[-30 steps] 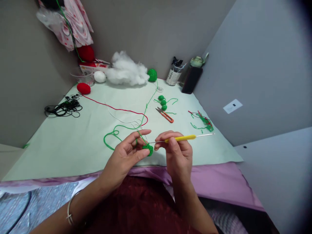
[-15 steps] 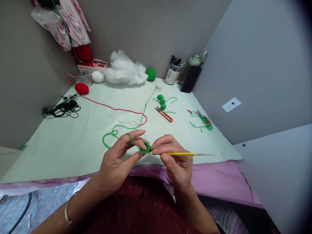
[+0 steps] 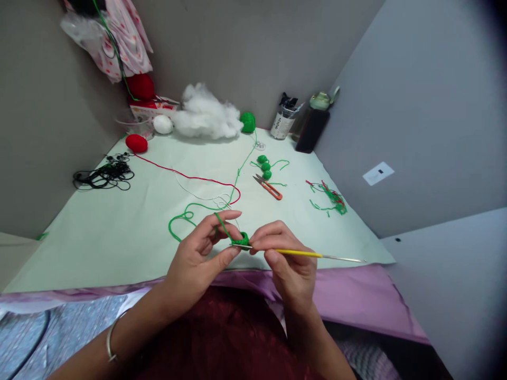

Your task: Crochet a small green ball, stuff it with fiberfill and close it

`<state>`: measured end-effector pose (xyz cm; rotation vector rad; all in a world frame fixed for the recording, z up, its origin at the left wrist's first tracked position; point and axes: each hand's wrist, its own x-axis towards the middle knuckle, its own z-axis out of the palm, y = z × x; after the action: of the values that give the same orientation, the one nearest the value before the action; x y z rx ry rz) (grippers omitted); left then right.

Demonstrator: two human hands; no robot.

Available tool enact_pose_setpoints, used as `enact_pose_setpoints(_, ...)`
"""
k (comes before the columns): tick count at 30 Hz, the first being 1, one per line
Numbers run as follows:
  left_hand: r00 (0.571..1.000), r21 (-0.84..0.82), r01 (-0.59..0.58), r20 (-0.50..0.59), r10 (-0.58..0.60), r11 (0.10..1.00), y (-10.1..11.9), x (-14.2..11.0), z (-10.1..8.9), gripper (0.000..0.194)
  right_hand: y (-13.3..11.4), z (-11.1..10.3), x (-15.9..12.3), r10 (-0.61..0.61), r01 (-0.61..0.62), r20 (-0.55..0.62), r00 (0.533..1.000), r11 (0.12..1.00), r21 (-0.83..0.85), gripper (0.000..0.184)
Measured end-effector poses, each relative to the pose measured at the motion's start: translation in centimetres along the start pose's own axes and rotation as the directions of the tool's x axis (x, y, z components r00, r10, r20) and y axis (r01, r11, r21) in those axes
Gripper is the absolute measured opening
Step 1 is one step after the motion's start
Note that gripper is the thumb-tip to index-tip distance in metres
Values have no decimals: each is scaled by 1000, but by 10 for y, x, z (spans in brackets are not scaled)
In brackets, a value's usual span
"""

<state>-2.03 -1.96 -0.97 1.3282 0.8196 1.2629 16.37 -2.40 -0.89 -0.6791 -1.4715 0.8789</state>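
Note:
A small green crochet piece [image 3: 244, 239] is pinched between the thumb and fingers of my left hand [image 3: 204, 248], above the front of the table. Green yarn [image 3: 224, 226] runs from the piece over my left index finger and trails onto the cloth. My right hand [image 3: 291, 264] grips a yellow-handled crochet hook [image 3: 299, 253] like a pen. The hook's left metal tip lies against the near edge of the piece, while its other metal end points right. My right fingertips touch the right side of the piece or come very close to it.
Orange thread snips [image 3: 269, 188] and small green balls [image 3: 264, 166] lie ahead. White stuffing [image 3: 208, 113], a green yarn ball [image 3: 247, 122], a pen cup [image 3: 282, 124] and a phone [image 3: 312, 132] stand at the back. Left are red yarn [image 3: 137, 143] and black cord [image 3: 106, 175]; right, yarn scraps [image 3: 332, 199].
The hook has dropped and levelled, its tip moving to the near edge of the green piece. The piece has turned so its open hollow shows. My right hand has lowered slightly.

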Motion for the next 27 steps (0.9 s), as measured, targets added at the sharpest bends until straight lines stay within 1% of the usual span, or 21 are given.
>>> enact_pose_setpoints(2, 999, -64, 40, 6, -40, 997, 0, 2, 1, 41, -3, 0, 0, 0, 1, 32, 999, 1000, -18, 18)
enact_pose_setpoints(3, 999, -74, 32, 3, -32, 997, -1, 2, 1, 41, -4, 0, 0, -1, 2, 55, 998, 1000, -30, 19)
enact_pose_setpoints(5, 1000, -38, -26, -14, 25, 999, -3, 1, 1, 43, -6, -1, 0, 2, 3, 100, 995, 999, -46, 21)
enact_pose_setpoints(7, 994, 36, -108, -30, 109, 994, -5, 0, -1, 50, -6, 0, -1, 0, 5, 111, 994, 999, -45, 23)
enact_pose_setpoints(10, 981, 128, -185, -40, 192, 974, -7, -1, -2, 60, -1, 0, -2, 7, -6, 69, 998, 1000, -14, 21)
enact_pose_setpoints(14, 973, 220, -214, -36, 227, 952, -5, 1, -3, 63, 4, 1, -2, 30, -31, 11, 999, 999, 43, 18)
enact_pose_setpoints(17, 969, 247, -229, -37, 245, 942, -4, 1, -2, 64, 6, 2, -1, 33, -32, -16, 999, 996, 81, 17)
enact_pose_setpoints(20, 980, 221, -185, -36, 198, 958, -3, 0, -2, 59, 9, 3, 0, 38, -34, -31, 999, 994, 102, 17)
enact_pose_setpoints(24, 1000, 89, -17, -12, 18, 996, 1, 1, -2, 46, 13, 3, 1, 33, -29, -64, 997, 997, 66, 16)
enact_pose_setpoints(27, 994, -46, 110, 22, -109, 993, 3, 5, -1, 42, 17, 5, 3, 33, -30, -89, 995, 999, 27, 16)
